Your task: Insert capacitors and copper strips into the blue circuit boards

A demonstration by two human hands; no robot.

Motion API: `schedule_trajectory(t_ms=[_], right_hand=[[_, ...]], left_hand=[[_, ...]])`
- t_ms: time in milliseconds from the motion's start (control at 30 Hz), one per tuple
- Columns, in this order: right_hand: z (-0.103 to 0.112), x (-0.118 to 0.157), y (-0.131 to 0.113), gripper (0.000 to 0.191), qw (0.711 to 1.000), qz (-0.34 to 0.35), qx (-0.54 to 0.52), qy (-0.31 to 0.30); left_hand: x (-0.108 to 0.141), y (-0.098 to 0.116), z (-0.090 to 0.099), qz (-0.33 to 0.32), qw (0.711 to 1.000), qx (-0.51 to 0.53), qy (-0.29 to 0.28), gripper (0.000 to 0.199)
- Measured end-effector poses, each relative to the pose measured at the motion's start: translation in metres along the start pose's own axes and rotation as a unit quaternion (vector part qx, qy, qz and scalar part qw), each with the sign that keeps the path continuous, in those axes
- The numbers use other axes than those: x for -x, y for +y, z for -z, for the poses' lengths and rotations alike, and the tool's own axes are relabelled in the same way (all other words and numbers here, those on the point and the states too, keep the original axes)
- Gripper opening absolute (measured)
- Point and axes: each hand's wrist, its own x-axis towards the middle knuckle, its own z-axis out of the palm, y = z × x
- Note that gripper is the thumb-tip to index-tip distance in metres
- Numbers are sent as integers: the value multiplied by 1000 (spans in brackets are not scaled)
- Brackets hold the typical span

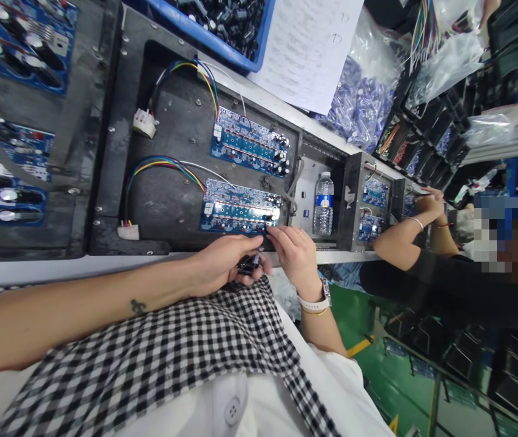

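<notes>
My left hand (222, 261) is curled around several black capacitors (248, 263), partly hidden by its fingers. My right hand (293, 252) pinches a small dark part, apparently a capacitor (265, 230), at the lower right corner of the nearer blue circuit board (241, 209). A few black capacitors stand near that board's right end. Just beyond it lies a second blue circuit board (250, 142) with a row of black capacitors at its right end. Coloured wires run from both boards to white connectors (144, 123). The boards rest in a dark fixture tray (168, 200).
A blue bin (259, 57) of black capacitors stands behind the tray, beside a printed sheet (299, 48) and a plastic bag of blue parts (359, 91). To the right are a water bottle (323, 203) and a co-worker's arm (400, 240). Another tray holds populated boards (8, 170) at left.
</notes>
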Motion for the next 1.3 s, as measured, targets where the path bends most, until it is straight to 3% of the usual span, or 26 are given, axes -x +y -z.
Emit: schedule_trajectory(t_ms=[100,233,367,433,633,867,1100,1200,1300], right_hand=[[15,6,-14,34,997,-13,-59,38],[30,12,-30,40,991,18,-129,32],[17,2,-11,25,986,-81,-102,106],[6,-7,4,23,984,-101,-98,111],[-2,-15,19,21,987,-102,-104,68],[0,-13,16,19,989,-87,-98,74],[-12,-8,22,16,995,-32,-47,85],[-10,-4,10,15,990,-46,-66,119],[0,-5,-22,16,976,-54,-116,175]], left_hand=[[-1,-3,-3,14,999,-34,32,32],[-2,-4,-9,35,998,-30,45,36],[-3,-3,-11,39,998,24,46,28],[-3,-3,-9,39,998,36,36,24],[-3,-5,-2,8,1000,5,3,19],[1,-3,-5,-20,998,-59,30,16],[0,1,1,-20,998,-37,56,35],[1,4,2,-39,996,-15,81,37],[6,3,-2,-87,988,-25,124,36]])
